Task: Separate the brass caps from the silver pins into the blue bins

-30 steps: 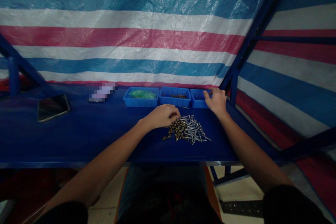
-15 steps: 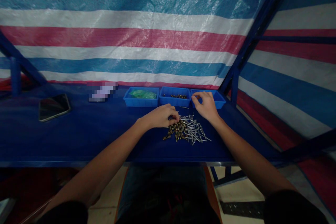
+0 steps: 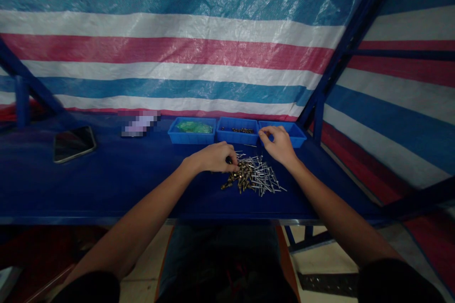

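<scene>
Right hand (image 3: 279, 144) shifted left across right bin (image 3: 297, 138) since a second ago, now at its near-left corner; thumb and fingertip close together, hold unclear. Left hand (image 3: 215, 157) curled at pile's left edge, can't tell if gripping. Brass-coloured parts (image 3: 243, 179) lie against silver pins (image 3: 265, 179) on blue table (image 3: 121, 177); middle bin (image 3: 236, 138) behind, phone (image 3: 74, 144) well left.

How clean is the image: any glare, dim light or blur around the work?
Head view: glare flecks the blue, white and red striped plastic sheet; head view: pixel blocks mask a pale purple item on the flat blue table; head view: light is dim, so fine detail is lost in the pile of brass-coloured and silvery metal parts.
</scene>
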